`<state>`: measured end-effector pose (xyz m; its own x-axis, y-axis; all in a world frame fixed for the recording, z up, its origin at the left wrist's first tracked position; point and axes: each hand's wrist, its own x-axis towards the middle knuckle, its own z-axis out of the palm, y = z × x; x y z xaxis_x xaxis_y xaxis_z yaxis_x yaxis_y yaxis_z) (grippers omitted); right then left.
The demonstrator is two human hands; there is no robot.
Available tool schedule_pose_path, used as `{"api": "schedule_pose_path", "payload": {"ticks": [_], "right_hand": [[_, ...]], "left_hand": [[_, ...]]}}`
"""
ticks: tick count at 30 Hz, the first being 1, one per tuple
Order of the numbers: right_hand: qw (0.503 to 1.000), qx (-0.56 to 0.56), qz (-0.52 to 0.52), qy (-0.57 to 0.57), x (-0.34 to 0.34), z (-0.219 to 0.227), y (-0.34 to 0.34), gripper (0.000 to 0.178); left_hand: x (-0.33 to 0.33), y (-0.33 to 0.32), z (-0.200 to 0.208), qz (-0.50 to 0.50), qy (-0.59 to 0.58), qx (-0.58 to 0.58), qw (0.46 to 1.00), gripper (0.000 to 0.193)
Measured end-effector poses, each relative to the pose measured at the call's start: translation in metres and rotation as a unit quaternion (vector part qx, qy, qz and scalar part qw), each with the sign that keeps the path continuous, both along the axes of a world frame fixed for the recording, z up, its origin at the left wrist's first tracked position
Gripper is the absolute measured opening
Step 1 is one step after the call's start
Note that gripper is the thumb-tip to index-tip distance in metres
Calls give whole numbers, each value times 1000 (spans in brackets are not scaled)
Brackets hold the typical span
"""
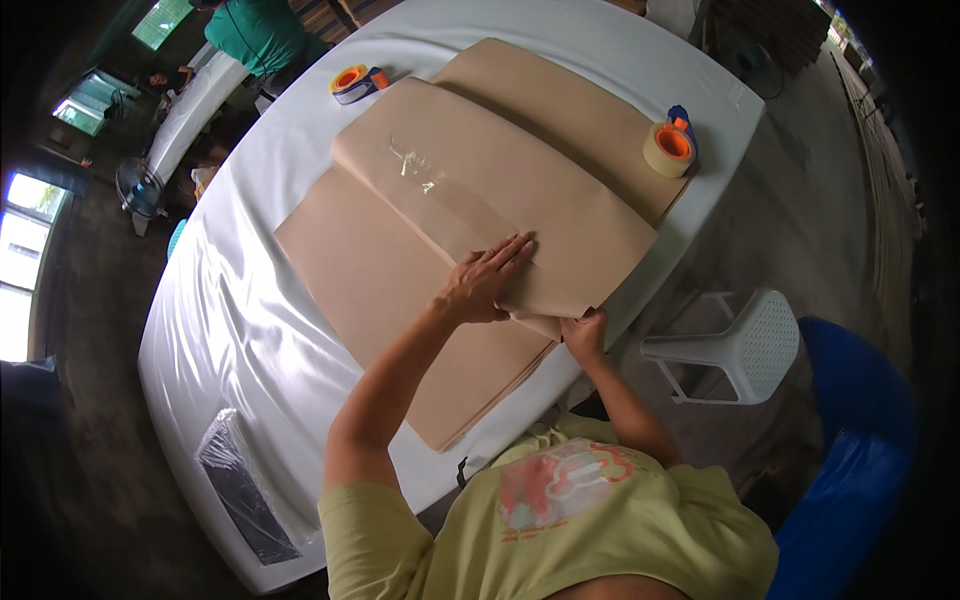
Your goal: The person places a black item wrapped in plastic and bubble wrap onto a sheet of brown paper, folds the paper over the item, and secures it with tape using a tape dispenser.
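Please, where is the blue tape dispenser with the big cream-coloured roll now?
In the head view, the blue tape dispenser is at upper right, at the right end of the farther brown paper.

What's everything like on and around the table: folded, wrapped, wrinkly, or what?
Top brown paper: folded over, shiny strip on it.
Left hand: laid flat on that paper.
Right hand: closed on its near edge.
Tablecloth: wrinkled.
Left tape roll: in a blue holder.
Right tape roll: in a blue holder.
Dark packet: wrapped in clear plastic.
Stool: nobody on it.
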<state>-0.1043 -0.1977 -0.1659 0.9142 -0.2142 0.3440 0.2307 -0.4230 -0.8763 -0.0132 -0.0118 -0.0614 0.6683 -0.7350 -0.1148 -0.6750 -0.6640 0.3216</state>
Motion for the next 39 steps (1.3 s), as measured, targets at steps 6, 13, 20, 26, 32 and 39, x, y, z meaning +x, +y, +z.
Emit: {"api": "schedule_pose_path", "payload": {"ticks": [6,13,20,26,32,39], "right_hand": [[980,-149,132,6,1,15,-9,27],[988,49,76,123,49,-56,-31,32],[987,61,110,103,54,-44,-48,26],[993,-116,21,28,-21,-14,-134,16],[984,-78,-140,76,70,32,-236,26],[903,-311,288,78,220,22,-192,61]], "left_hand": [[-13,13,-26,-2,-59,-59,996,97],[-14,11,-25,0,-55,-65,996,97],[-30,7,-53,63,-154,-115,979,84],[-37,2,-60,94,-166,-135,972,85],[-40,-4,-72,144,-176,-144,963,88],[-73,-24,-116,503,-125,-147,842,93]]}}
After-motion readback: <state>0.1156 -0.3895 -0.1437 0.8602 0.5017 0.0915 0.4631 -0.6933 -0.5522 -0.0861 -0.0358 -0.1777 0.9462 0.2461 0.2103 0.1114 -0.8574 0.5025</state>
